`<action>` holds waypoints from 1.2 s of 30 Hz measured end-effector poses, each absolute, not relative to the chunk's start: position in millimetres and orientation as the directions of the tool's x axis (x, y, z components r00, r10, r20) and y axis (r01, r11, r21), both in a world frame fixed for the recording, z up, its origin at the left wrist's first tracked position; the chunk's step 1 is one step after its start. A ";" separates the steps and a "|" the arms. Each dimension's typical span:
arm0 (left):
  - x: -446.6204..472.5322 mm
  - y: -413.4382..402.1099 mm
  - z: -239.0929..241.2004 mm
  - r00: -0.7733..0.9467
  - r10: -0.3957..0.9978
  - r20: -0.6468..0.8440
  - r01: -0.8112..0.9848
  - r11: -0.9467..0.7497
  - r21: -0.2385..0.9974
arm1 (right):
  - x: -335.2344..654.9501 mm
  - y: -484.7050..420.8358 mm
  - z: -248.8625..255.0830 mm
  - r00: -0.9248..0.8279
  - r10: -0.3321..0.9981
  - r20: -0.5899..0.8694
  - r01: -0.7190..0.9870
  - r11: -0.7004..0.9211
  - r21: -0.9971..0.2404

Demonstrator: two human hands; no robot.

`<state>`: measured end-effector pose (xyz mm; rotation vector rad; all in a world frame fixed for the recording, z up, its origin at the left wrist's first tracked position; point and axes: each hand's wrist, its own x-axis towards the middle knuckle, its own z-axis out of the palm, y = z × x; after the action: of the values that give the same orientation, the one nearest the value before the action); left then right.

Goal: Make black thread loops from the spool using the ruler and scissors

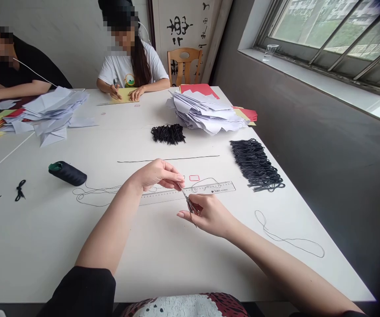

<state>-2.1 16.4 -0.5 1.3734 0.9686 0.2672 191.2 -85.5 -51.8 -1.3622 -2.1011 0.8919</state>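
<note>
Carefully working close to sharp tips

Right hand point(210, 215) is gripping small scissors point(188, 201) firmly above a ruler point(190, 193), while the closed left-hand fingertips point(178, 177) are pinching at their tips, perhaps on black thread point(92, 191). A slip is risking nicked fingers or snagged loops.

A metal-framed window point(328, 35) tops the grey wall point(325, 163); a wooden chair point(183, 55) stands before a calligraphy panel point(179, 28).

Behind the stack of white paper cutouts point(206, 110), a wooden chair point(183, 66) is placed; red card point(198, 91) is tucked beneath the stack, and to its right a glass point(271, 53) is left on a windowsill point(308, 77).
</note>
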 end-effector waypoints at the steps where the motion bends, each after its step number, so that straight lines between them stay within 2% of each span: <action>1: -1.9 16.2 -0.2 0.606 0.675 -0.420 0.360 0.239 0.902 | 191.4 -85.6 -51.8 -0.389 0.920 0.043 0.611 0.292 -0.736; 27: -1.0 15.2 1.6 0.608 0.663 -0.438 0.368 0.254 0.895 | 191.0 -83.7 -54.6 -0.379 0.925 0.026 0.586 0.262 -0.767; 31: -0.6 15.0 1.6 0.584 0.673 -0.453 0.373 0.273 0.887 | 197.1 -82.4 -50.6 -0.428 0.903 -0.038 0.648 0.277 -0.709; 36: -0.1 15.3 0.5 0.564 0.681 -0.466 0.376 0.291 0.880 | 205.1 -84.8 -48.5 -0.579 0.767 -0.276 0.747 0.364 -0.556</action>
<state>-0.1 15.3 0.5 1.3199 1.0219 0.2600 205.1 -84.8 -48.5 -1.4267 -2.5685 1.0214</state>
